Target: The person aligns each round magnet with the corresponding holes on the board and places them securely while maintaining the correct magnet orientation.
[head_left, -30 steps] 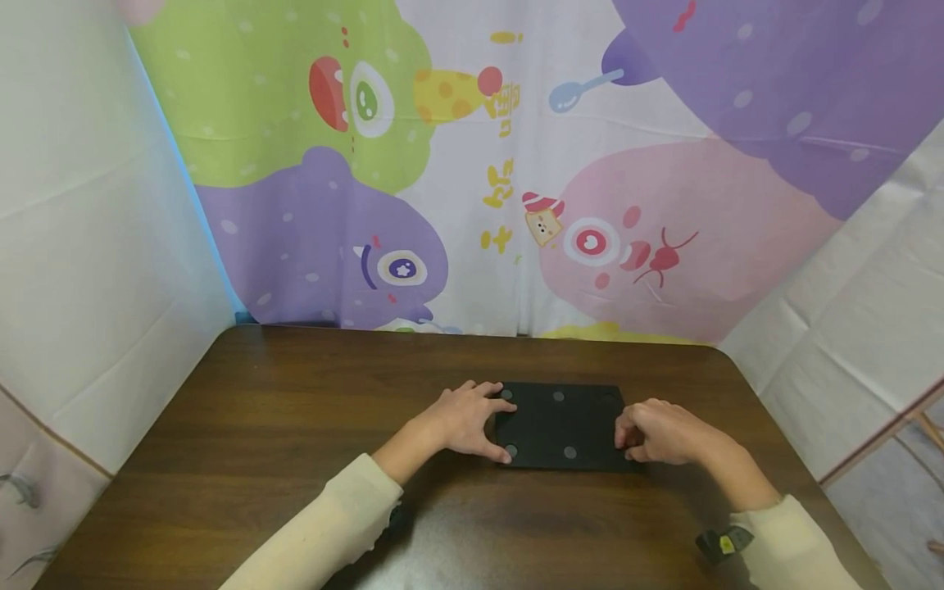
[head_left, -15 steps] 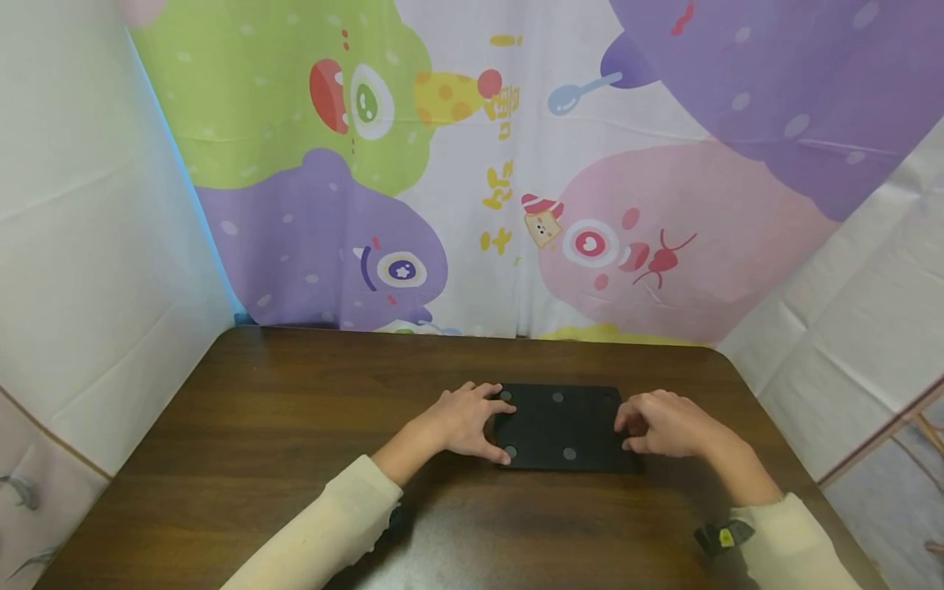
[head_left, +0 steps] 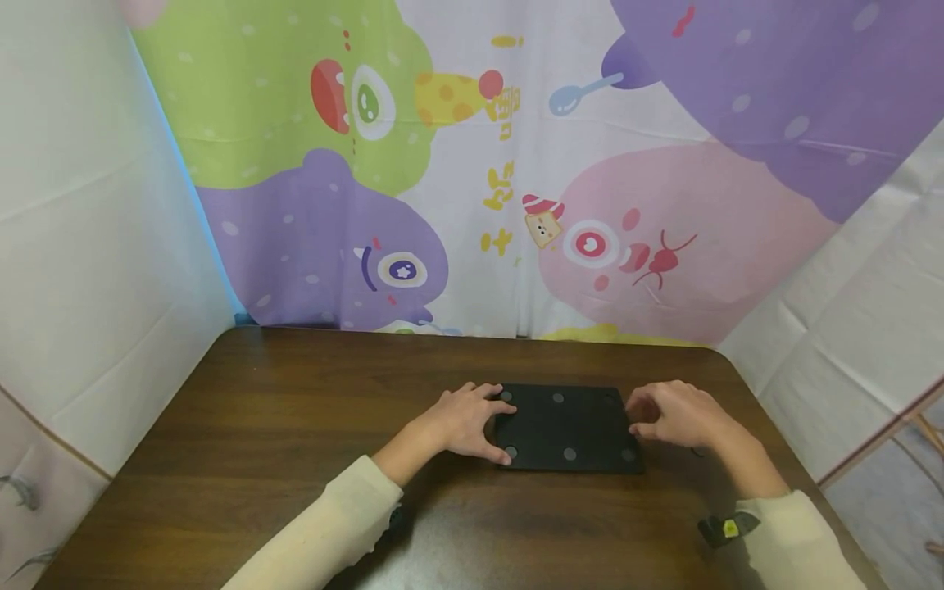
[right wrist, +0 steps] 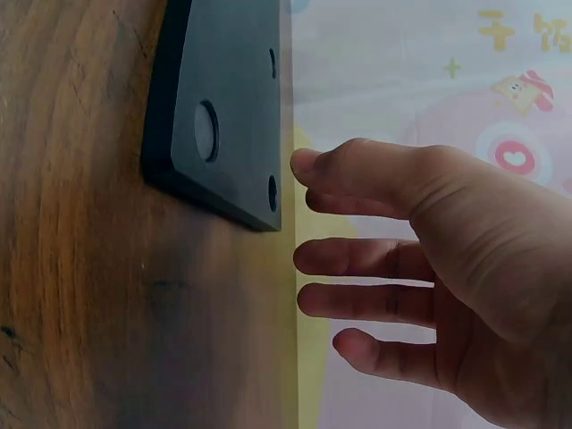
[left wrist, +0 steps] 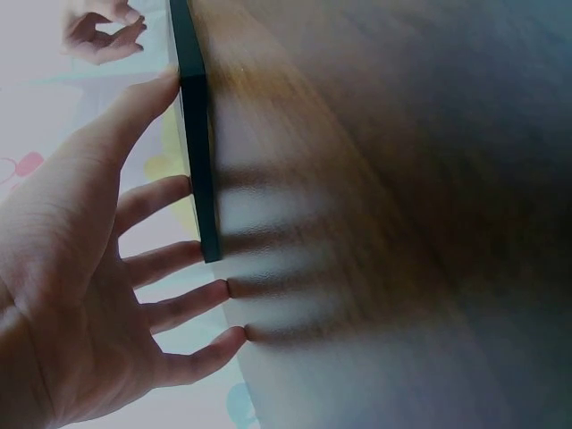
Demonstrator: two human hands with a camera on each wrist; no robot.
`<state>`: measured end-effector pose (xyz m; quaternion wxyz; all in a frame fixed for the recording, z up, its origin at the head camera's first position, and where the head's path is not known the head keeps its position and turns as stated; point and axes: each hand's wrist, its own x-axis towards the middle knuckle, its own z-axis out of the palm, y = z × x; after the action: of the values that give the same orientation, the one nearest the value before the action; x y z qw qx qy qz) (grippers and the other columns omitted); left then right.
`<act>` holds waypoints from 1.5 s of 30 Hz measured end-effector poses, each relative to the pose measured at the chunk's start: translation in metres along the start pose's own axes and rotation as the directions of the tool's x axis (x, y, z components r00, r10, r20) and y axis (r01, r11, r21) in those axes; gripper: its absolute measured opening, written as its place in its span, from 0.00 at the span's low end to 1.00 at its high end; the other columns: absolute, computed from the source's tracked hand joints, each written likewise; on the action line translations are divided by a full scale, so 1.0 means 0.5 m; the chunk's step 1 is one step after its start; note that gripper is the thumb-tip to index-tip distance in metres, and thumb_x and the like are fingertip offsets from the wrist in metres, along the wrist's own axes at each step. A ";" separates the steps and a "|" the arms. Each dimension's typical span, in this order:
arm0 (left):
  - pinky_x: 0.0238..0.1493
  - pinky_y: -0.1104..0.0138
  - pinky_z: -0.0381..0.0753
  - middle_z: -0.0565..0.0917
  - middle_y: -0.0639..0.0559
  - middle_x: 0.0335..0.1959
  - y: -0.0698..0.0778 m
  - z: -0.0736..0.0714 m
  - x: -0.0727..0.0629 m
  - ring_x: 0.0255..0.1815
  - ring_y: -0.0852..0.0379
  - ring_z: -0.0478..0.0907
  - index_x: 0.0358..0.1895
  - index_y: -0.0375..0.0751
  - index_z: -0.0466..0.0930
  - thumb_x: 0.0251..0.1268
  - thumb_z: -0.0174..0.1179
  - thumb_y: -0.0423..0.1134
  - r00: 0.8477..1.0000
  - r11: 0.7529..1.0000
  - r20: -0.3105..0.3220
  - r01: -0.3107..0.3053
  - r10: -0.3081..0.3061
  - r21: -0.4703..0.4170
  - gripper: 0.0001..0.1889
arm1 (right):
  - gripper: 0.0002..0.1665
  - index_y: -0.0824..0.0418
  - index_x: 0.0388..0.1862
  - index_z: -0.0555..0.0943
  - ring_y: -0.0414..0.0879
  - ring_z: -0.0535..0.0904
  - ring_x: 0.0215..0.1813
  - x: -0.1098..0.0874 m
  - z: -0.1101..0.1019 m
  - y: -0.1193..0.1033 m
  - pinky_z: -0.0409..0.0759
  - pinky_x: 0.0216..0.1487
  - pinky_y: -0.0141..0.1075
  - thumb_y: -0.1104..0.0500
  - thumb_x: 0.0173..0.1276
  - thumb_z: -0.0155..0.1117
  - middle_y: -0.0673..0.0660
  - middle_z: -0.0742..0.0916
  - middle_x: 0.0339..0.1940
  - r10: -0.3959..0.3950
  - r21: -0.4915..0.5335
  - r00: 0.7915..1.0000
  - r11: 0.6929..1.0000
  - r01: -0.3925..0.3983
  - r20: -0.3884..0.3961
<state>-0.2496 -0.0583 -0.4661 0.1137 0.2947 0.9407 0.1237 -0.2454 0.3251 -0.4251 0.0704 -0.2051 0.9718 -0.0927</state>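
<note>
A flat black rectangular board point(head_left: 568, 422) lies on the brown wooden table, its top set with several round grey discs. My left hand point(head_left: 460, 422) rests at its left end, fingers spread. In the left wrist view the thumb and some fingertips meet the board's side edge point(left wrist: 198, 134), while two lower fingers reach the tabletop beyond it. My right hand point(head_left: 674, 414) hovers just off the right end, holding nothing. The right wrist view shows its loosely bent fingers point(right wrist: 366, 259) apart from the board's corner, where a disc point(right wrist: 206, 131) sits in a round recess.
Behind the table point(head_left: 295, 393) hangs a curtain point(head_left: 479, 287) printed with cartoon monsters. White cloth panels point(head_left: 96, 205) stand at both sides. A dark strap with a yellow mark point(head_left: 730, 528) is at the right wrist.
My right hand has come away from the board's right edge, rising and shifting right, so the near right corner disc now shows. The left hand and the board have stayed put.
</note>
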 end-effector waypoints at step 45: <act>0.80 0.28 0.73 0.67 0.47 0.92 0.001 -0.002 -0.001 0.88 0.36 0.69 0.82 0.63 0.79 0.62 0.79 0.70 1.000 1.000 0.003 0.002 -0.002 -0.003 0.45 | 0.30 0.60 0.57 0.90 0.62 0.92 0.49 -0.030 -0.029 0.094 0.88 0.47 0.62 0.43 0.66 0.86 0.62 0.95 0.50 0.252 -0.093 0.962 0.966 -0.243 0.102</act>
<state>-0.2491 -0.0585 -0.4652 0.1158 0.2936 0.9407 0.1243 -0.2524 0.3760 -0.4193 0.1281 -0.0897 0.9872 -0.0325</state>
